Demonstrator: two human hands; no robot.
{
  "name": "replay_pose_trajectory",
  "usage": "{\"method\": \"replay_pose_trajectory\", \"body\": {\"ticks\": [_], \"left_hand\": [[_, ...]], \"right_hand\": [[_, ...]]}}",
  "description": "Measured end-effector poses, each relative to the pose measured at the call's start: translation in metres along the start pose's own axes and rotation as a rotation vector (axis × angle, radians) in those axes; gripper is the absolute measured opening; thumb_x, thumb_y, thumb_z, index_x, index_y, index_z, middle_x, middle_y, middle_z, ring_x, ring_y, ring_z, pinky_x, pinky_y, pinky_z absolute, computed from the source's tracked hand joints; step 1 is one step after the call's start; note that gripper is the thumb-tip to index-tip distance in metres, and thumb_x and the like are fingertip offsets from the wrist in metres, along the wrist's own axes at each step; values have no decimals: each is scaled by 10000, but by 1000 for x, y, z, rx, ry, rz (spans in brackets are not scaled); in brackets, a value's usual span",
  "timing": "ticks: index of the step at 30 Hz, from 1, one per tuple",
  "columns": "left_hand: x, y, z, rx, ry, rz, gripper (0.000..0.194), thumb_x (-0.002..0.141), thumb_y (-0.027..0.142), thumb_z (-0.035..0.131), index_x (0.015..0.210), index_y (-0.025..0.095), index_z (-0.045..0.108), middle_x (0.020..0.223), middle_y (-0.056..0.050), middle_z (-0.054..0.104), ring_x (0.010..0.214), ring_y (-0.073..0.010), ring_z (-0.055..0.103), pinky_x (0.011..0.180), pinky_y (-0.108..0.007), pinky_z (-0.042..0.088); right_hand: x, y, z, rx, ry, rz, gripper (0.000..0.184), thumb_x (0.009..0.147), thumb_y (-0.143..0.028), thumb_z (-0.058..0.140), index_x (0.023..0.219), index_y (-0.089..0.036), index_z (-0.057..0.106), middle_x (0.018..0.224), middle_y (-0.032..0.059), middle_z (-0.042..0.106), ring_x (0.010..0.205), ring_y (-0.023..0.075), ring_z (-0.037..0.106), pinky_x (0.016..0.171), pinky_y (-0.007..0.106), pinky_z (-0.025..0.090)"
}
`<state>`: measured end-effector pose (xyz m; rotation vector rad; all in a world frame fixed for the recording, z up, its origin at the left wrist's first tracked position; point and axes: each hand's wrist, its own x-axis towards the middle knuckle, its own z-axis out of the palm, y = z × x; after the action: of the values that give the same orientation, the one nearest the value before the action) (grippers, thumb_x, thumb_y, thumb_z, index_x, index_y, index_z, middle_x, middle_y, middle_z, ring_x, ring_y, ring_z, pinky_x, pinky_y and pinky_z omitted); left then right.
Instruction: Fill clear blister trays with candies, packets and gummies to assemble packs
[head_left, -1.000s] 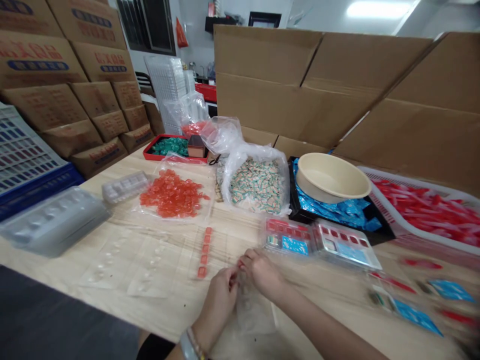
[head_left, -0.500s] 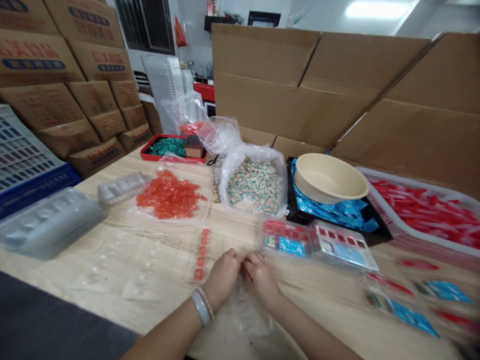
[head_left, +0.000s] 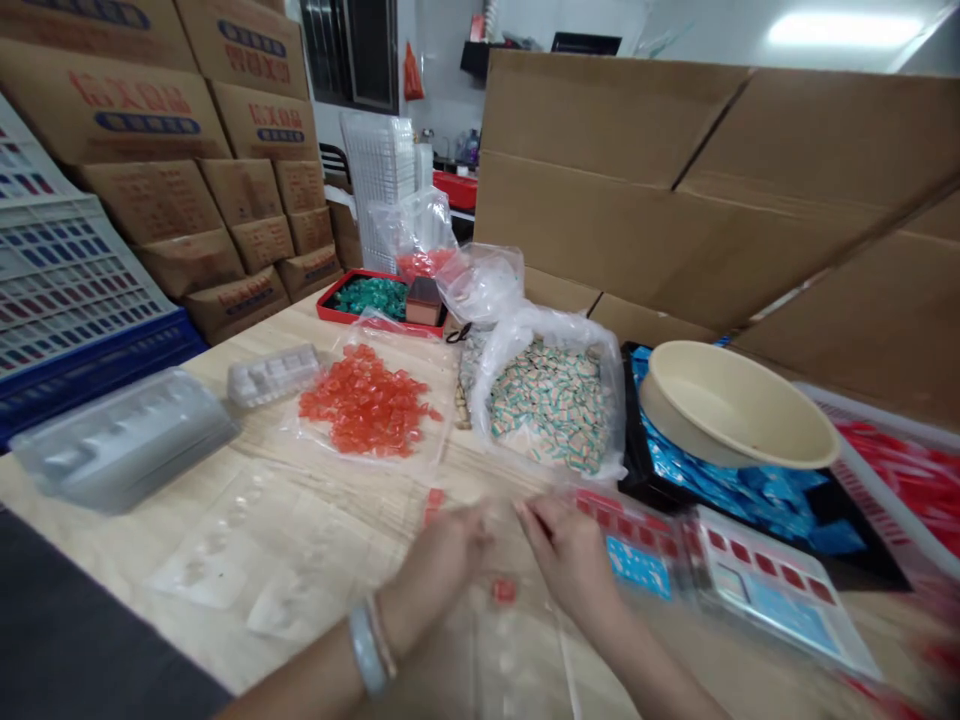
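My left hand (head_left: 446, 548), with a pale bangle at the wrist, is closed at the edge of a clear plastic tray (head_left: 517, 650); motion blurs its fingers. Across from it my right hand (head_left: 570, 550) pinches the tray's other side. Between and below the hands, a small red square piece (head_left: 504, 590) shows on or through the plastic; I cannot tell which. A row of red pieces (head_left: 433, 505) is partly hidden behind my left hand. Just beyond my right hand lies a filled clear tray (head_left: 637, 565) with red squares and a blue packet.
Loose orange-red pieces (head_left: 367, 405) lie on a plastic bag. Behind are a bag of small printed packets (head_left: 555, 405) and a cream basin (head_left: 739, 405) over blue packets. Empty clear trays (head_left: 217, 540) lie at left, stacked ones (head_left: 124, 440) farther out. Another filled tray (head_left: 780, 590) is right.
My hands have moved apart, and a red piece now shows between them. My view has swung, so the table's things sit farther right and the white basket is less in view.
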<state>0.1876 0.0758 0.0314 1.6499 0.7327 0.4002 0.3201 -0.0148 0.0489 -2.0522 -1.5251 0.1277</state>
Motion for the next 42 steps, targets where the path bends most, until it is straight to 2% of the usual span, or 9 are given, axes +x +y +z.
{"method": "replay_pose_trajectory", "body": {"ticks": [3, 5, 11, 17, 22, 26, 30, 37, 42], "left_hand": [[55, 6, -65, 648, 232, 194, 232, 784, 143, 396, 893, 169, 599, 878, -77, 596, 844, -200, 506, 764, -301, 333], [93, 1, -96, 937, 228, 219, 247, 774, 127, 409, 934, 158, 594, 955, -104, 593, 930, -227, 480, 789, -332, 322], [142, -29, -114, 1000, 173, 232, 173, 734, 108, 456, 693, 124, 623, 820, -137, 625, 895, -253, 501, 792, -371, 313], [126, -28, -118, 887, 252, 263, 133, 739, 176, 504, 846, 153, 579, 929, -87, 596, 955, -224, 484, 859, -364, 306], [94, -20, -107, 701, 306, 231, 95, 770, 205, 470, 817, 143, 526, 808, -40, 589, 751, -135, 543, 680, -237, 414], [70, -21, -95, 494, 373, 234, 98, 727, 147, 480, 819, 157, 514, 776, -13, 567, 711, -127, 530, 649, -234, 422], [55, -20, -92, 574, 407, 262, 122, 726, 117, 459, 821, 158, 522, 790, -29, 548, 754, -152, 518, 691, -272, 414], [28, -4, -88, 547, 252, 315, 259, 728, 103, 444, 963, 164, 534, 826, -35, 544, 766, -150, 515, 691, -254, 406], [9, 5, -81, 418, 228, 293, 155, 733, 200, 509, 867, 162, 576, 744, -19, 552, 682, -137, 515, 638, -241, 398]], "right_hand": [[78, -16, 30, 58, -96, -49, 256, 791, -117, 394, 940, -164, 597, 851, 69, 611, 771, 165, 549, 700, 264, 406], [122, -21, 62, 64, -196, -24, 282, 729, -50, 416, 884, -167, 621, 846, 66, 610, 811, 168, 537, 746, 264, 387], [171, -5, 128, 140, -188, 54, 188, 655, -29, 469, 688, -133, 622, 815, 102, 608, 857, 217, 516, 799, 337, 354], [161, 7, 125, 446, -176, 186, 179, 743, -158, 432, 808, -139, 598, 755, 47, 613, 693, 143, 537, 679, 277, 416], [133, 0, 107, 690, -202, 270, 239, 743, -337, 462, 798, -139, 584, 660, 20, 602, 545, 107, 510, 552, 244, 414], [122, -5, 108, 746, -192, 306, 155, 694, -271, 500, 710, -143, 588, 577, -10, 563, 506, 97, 462, 527, 234, 379], [121, -15, 115, 716, -189, 284, 93, 638, -135, 501, 567, -162, 555, 513, -42, 496, 515, 95, 418, 544, 227, 347], [93, -37, 86, 899, -418, 245, 52, 648, -140, 488, 631, -165, 530, 530, -62, 456, 475, 76, 389, 486, 209, 310], [63, -36, 60, 1178, -428, 460, 100, 616, -237, 583, 647, -159, 528, 508, -64, 462, 454, 66, 389, 486, 213, 299]]}}
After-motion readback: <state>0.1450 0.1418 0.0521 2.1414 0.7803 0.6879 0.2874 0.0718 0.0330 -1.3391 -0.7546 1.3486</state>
